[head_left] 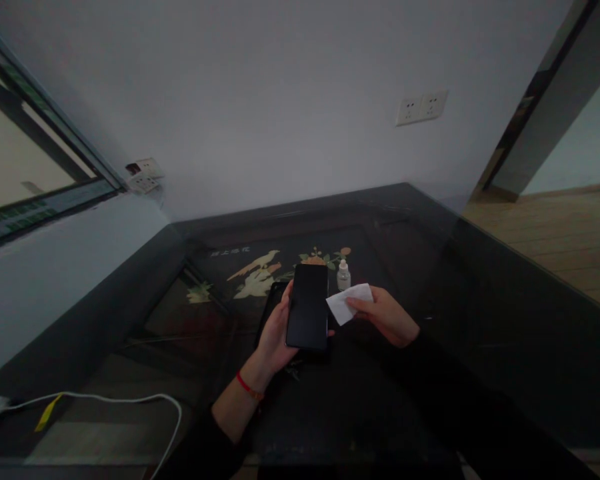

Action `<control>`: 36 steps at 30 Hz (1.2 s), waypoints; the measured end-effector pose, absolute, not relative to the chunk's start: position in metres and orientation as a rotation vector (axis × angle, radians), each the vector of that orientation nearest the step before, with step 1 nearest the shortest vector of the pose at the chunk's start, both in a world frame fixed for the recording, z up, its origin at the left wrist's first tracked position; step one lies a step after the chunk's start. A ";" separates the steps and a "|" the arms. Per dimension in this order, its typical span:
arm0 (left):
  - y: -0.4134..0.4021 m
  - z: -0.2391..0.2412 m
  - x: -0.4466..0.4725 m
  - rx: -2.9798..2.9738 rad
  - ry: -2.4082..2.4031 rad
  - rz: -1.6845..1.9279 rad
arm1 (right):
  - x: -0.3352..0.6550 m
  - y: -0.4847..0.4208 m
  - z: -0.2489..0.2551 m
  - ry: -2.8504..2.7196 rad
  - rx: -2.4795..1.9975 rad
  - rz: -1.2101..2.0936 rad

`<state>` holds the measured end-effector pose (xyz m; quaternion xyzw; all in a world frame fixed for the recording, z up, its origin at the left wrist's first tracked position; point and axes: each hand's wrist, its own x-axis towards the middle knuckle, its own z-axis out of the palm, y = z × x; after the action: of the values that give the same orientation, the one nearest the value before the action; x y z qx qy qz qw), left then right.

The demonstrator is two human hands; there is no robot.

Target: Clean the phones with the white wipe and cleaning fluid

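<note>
L hand [271, 340] grips blk phone [307, 307], R hand [389, 316] pinches wht wipe [341, 307] beside it, sm bottle [343, 277] just behind wipe

1 head-worn view, taken from above the near edge of the worktop [460, 327], facing forward and down towards the wall [280, 100]; coverage wide, left hand [272, 337] and right hand [387, 315] small, below frame centre.

White cable [115, 400], perhaps yellow tag [47, 414].
</note>
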<state>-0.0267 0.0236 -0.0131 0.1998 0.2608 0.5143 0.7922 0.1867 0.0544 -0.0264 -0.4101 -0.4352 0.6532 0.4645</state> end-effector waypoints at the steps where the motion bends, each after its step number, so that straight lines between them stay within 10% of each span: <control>1: 0.021 -0.011 -0.027 0.443 0.528 1.085 | 0.189 0.054 -0.023 -1.083 -1.022 1.570; 18: -0.019 -0.022 0.000 0.450 0.420 0.804 | 0.195 0.037 -0.009 -1.886 -0.975 0.400; 36: -0.015 -0.022 -0.001 0.363 0.565 0.825 | 0.179 0.032 -0.022 -2.307 -0.558 0.039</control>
<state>-0.0011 -0.0147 -0.0219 0.1733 0.2692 0.3934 0.8618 0.1795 0.0319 -0.0222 -0.2178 -0.9012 0.0153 0.3744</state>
